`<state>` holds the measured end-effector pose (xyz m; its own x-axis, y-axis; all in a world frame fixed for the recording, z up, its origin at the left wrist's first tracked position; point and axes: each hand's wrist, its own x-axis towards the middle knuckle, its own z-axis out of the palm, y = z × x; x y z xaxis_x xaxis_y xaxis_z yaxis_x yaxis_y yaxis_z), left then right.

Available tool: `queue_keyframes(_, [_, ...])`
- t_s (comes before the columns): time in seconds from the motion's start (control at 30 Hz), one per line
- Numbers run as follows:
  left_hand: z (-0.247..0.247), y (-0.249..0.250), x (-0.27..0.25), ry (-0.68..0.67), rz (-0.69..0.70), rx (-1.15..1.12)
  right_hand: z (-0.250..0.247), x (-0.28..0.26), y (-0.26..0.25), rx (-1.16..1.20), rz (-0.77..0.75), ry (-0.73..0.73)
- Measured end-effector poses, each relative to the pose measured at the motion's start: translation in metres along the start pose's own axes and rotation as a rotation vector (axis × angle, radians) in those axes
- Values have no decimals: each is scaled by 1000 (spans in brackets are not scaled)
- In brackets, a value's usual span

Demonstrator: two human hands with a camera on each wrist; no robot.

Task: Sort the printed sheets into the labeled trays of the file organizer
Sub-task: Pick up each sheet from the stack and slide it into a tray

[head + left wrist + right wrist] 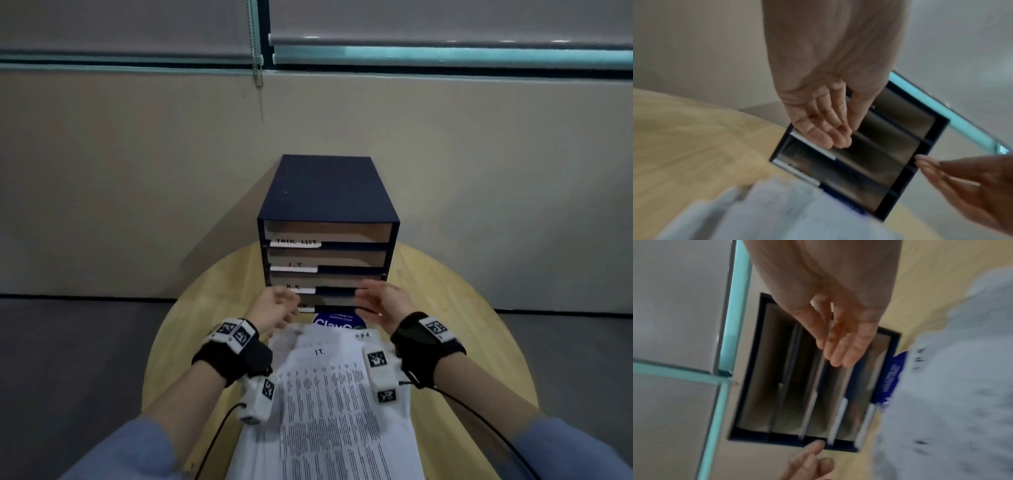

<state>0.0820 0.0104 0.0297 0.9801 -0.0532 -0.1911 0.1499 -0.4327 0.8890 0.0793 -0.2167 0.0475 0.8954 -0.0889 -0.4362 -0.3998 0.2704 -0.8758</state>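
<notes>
Both my hands empty, fingers straight and relaxed: left hand and right hand at the organizer's lower trays. Sheets on table.

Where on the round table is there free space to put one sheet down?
Bare pale wood table shows left of the dark blue file organizer and right of it, out to the rim. The middle is crowded: white printed sheets and both hands fill it.
</notes>
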Motion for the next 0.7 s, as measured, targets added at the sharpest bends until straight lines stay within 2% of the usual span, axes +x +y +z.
queue_keyframes(0.1, [11, -45, -10, -103, -33, 507, -20, -7, 52, -399, 122, 66])
queue_keyframes(0.17, [20, -68, -18, -178, -58, 756, -32, -8, 88, -629, 151, 107])
queue_keyframes(0.27, [29, -86, -30, -195, -53, 851, -41, -10, 123, -756, 127, 121])
queue_keyframes(0.37, [32, -91, -36, -107, -13, 862, -41, -21, 129, -808, 124, 122])
queue_keyframes(0.43, [34, -86, -38, 7, 56, 805, -42, -23, 127, -821, 120, 122])
queue_keyframes(0.5, [31, -79, -39, 96, 84, 580, -45, -24, 121, -774, 114, 121])
queue_keyframes(0.6, [22, -70, -36, 78, 61, 149, -52, -29, 112, -654, 117, 148])
queue_keyframes(0.7, [15, -64, -34, 31, 2, -38, -55, -34, 109, -666, 91, 137])
